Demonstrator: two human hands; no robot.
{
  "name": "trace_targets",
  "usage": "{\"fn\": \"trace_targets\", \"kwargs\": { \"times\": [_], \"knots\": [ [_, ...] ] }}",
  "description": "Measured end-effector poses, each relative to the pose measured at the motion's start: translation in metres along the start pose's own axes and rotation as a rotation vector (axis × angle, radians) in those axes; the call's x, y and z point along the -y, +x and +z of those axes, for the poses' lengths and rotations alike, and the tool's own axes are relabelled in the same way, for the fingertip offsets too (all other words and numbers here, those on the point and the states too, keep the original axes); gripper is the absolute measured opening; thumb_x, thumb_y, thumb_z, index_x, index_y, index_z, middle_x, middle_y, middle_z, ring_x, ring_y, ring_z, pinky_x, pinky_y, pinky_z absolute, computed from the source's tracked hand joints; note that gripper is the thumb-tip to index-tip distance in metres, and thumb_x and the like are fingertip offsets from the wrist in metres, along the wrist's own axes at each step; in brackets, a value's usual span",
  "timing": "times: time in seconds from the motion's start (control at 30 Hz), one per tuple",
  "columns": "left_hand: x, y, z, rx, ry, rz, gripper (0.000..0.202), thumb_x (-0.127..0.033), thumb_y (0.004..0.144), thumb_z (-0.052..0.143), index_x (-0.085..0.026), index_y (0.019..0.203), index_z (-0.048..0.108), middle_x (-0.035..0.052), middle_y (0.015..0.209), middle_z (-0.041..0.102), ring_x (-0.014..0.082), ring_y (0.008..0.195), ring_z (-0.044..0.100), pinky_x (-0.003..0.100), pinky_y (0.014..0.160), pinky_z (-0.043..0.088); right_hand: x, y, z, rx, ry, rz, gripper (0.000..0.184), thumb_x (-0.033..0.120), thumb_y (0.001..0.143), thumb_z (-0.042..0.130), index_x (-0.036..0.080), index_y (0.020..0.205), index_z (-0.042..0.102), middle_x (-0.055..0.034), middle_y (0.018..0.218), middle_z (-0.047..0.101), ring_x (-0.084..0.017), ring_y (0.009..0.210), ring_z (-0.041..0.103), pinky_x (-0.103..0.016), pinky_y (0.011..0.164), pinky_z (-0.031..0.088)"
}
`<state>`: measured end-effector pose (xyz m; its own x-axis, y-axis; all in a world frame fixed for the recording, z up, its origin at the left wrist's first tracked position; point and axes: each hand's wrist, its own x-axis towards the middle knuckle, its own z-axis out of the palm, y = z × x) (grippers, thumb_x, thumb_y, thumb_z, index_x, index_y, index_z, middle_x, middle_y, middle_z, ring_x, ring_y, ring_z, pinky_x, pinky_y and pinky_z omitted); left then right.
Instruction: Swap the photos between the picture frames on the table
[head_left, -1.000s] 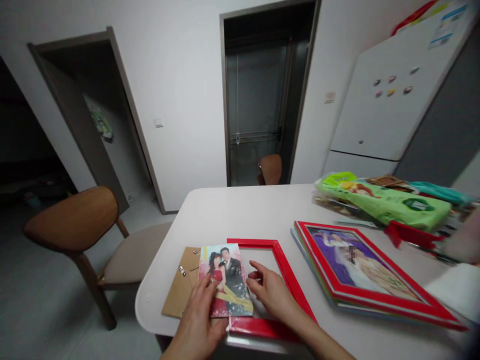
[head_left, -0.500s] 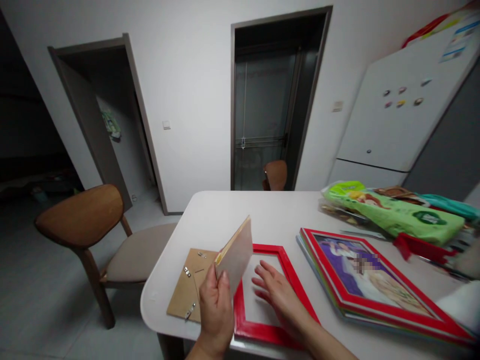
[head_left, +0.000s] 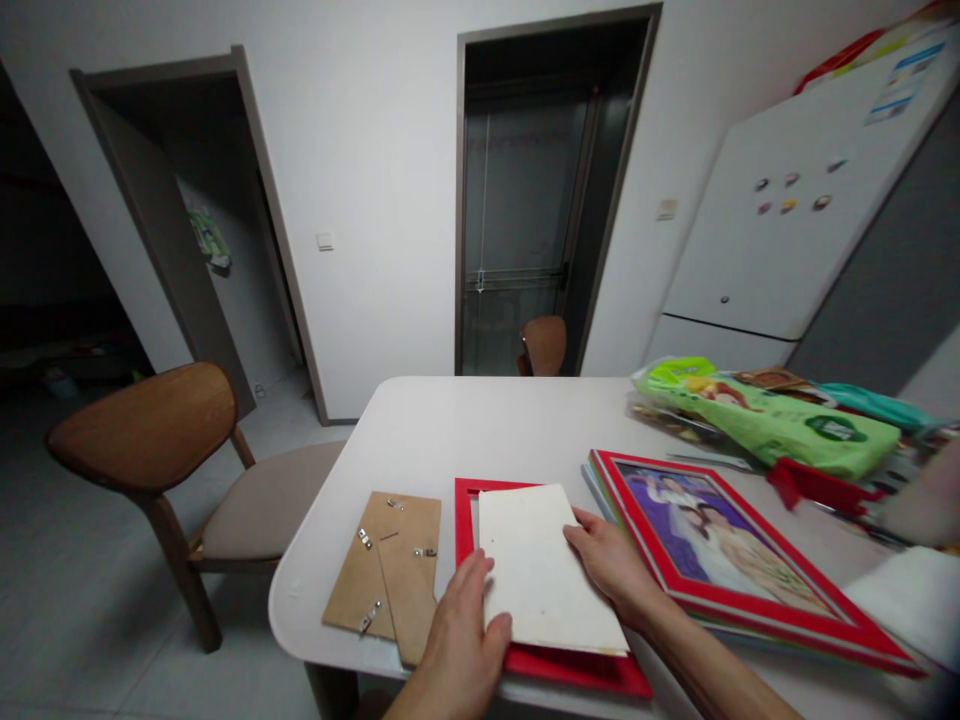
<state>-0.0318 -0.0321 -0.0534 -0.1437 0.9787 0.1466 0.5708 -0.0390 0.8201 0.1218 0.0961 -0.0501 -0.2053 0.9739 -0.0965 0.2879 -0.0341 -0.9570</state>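
Table: I see the white table (head_left: pixel 450 420) at lower centre.
Done: white sheet (head_left: pixel 544 565) lies on the red frame (head_left: pixel 466 530).
Left: cardboard backing board (head_left: pixel 382 560) sits beside, off the frame.
Left hand (head_left: pixel 465 640): fingers together, resting on the sheet.
Right hand (head_left: pixel 611 565): fingers together, against the sheet's edge.

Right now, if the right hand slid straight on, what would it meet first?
The edge of the white rectangular card lying on the red picture frame; the right hand seems already against it.
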Motion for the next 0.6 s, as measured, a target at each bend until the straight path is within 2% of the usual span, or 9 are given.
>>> {"fn": "trace_targets", "kwargs": {
  "times": [0.13,0.3,0.4,0.5,0.6],
  "knots": [
    [0.000,-0.004,0.003,0.087,0.179,0.069,0.050,-0.015,0.068,0.045,-0.004,0.117,0.040,0.0154,0.127,0.037,0.0224,0.117,0.033,0.036,0.099,0.027,-0.005,0.012,0.009,-0.027,-0.140,-0.042,0.044,0.017,0.066,0.035,0.007,0.104,0.054,-0.0059,0.066,0.067,-0.016,0.054,0.060,-0.022,0.047,0.042],
    [-0.005,-0.004,0.002,0.193,0.345,0.135,0.048,-0.013,0.068,0.046,-0.005,0.116,0.043,0.0158,0.127,0.037,0.0244,0.118,0.032,0.039,0.099,0.026,-0.006,0.018,0.011,-0.082,-0.316,-0.086,0.045,0.020,0.067,0.035,0.007,0.107,0.052,-0.0073,0.074,0.067,-0.016,0.055,0.059,-0.022,0.050,0.041],
    [-0.007,-0.004,0.001,0.243,0.428,0.141,0.047,-0.014,0.071,0.044,-0.005,0.117,0.042,0.0155,0.128,0.035,0.0250,0.118,0.030,0.041,0.099,0.024,-0.005,0.017,0.011,-0.118,-0.447,-0.144,0.041,0.020,0.068,0.035,0.010,0.103,0.055,-0.0078,0.081,0.065,-0.016,0.066,0.059,-0.022,0.059,0.041],
    [-0.009,-0.003,0.005,0.267,0.468,0.125,0.048,-0.017,0.071,0.046,-0.006,0.118,0.041,0.0150,0.128,0.034,0.0254,0.119,0.029,0.042,0.100,0.023,-0.004,0.012,0.014,-0.155,-0.597,-0.216,0.035,0.022,0.068,0.039,0.012,0.097,0.057,-0.0102,0.088,0.062,-0.019,0.080,0.056,-0.025,0.071,0.038],
    [-0.009,-0.003,0.010,0.251,0.463,0.112,0.047,-0.019,0.073,0.045,-0.007,0.118,0.041,0.0138,0.128,0.034,0.0246,0.119,0.029,0.042,0.100,0.022,-0.006,0.007,0.016,-0.192,-0.728,-0.250,0.030,0.025,0.068,0.044,0.010,0.090,0.058,-0.0146,0.085,0.058,-0.024,0.085,0.051,-0.031,0.075,0.034]
  ]
}}
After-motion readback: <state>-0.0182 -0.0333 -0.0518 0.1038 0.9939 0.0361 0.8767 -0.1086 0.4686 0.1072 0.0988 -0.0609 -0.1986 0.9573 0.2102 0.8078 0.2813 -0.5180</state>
